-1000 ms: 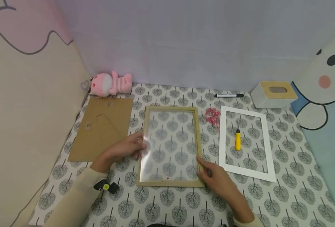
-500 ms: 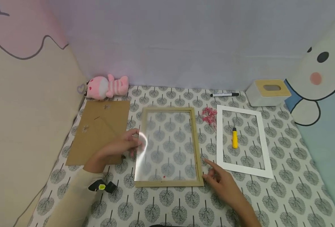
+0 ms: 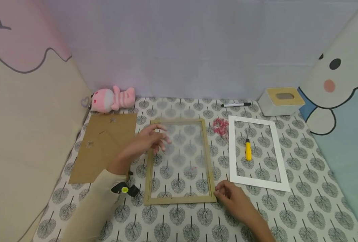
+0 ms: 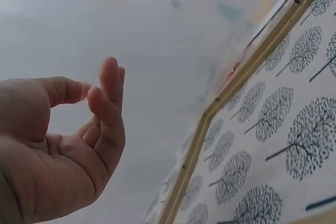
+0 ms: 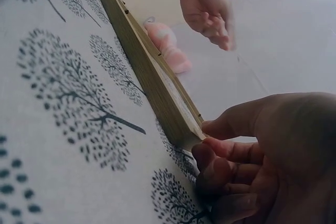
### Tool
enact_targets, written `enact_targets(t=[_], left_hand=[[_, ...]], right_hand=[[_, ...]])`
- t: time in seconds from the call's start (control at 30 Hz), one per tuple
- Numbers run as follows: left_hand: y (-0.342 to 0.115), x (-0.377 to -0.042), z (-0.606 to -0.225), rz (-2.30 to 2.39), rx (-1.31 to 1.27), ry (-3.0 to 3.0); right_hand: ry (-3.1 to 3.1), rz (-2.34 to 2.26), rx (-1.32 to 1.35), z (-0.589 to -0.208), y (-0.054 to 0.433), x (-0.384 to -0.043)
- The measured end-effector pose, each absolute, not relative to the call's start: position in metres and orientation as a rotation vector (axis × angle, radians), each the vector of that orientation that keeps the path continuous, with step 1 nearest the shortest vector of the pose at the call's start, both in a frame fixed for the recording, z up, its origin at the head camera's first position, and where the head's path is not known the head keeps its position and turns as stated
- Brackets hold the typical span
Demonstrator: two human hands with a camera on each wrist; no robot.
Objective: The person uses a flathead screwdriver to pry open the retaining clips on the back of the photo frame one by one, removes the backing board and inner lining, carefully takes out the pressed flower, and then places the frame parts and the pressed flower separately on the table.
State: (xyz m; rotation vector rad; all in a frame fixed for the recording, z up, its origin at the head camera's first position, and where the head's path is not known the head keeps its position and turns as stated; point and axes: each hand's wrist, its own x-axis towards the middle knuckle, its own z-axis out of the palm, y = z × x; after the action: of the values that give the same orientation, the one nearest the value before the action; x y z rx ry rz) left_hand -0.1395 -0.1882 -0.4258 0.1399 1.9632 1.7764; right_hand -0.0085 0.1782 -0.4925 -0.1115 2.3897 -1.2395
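Note:
A wooden picture frame [image 3: 179,200] lies flat on the patterned cloth. Over its upper part a clear sheet [image 3: 183,141] is raised and tilted, with a small pink speck on it. My left hand [image 3: 148,139] pinches the sheet's left edge between thumb and fingers; the left wrist view shows the thin edge at the thumb tip [image 4: 85,92]. At the frame's near right corner, my right hand [image 3: 233,200] holds the wood with thumb and index finger, as the right wrist view shows. The other right fingers curl beside the corner.
Brown backing board [image 3: 106,148] lies left, below a pink plush toy [image 3: 112,99]. To the right are pink dried flowers [image 3: 220,127], a white mat [image 3: 233,151] around a yellow-handled tool [image 3: 248,150], a marker [image 3: 236,105] and a tissue box [image 3: 280,101].
My left hand has moved up and right, lifting the clear sheet from the frame. My right hand left the frame's right side briefly and now holds its near right corner.

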Motion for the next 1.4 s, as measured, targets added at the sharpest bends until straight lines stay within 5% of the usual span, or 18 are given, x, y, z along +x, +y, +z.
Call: enact_targets(t=[0.27, 0.7, 1.07, 1.4], left_hand=[[-0.162, -0.161, -0.417, 1.779, 0.133, 2.083], [-0.196, -0.163, -0.397, 1.953, 0.078, 2.046], [-0.186, -0.136, -0.417, 2.178, 0.04, 1.545], [-0.139, -0.157, -0.442, 2.259, -0.307, 1.382]], right_hand=[[2.372, -1.23, -0.127, -0.494, 0.177, -0.008], [2.379, -1.212, -0.122, -0.494, 0.177, -0.012], [2.406, -1.131, -0.148, -0.493, 0.163, -0.005], [2.311, -1.161, -0.111, -0.486, 0.166, 0.011]])
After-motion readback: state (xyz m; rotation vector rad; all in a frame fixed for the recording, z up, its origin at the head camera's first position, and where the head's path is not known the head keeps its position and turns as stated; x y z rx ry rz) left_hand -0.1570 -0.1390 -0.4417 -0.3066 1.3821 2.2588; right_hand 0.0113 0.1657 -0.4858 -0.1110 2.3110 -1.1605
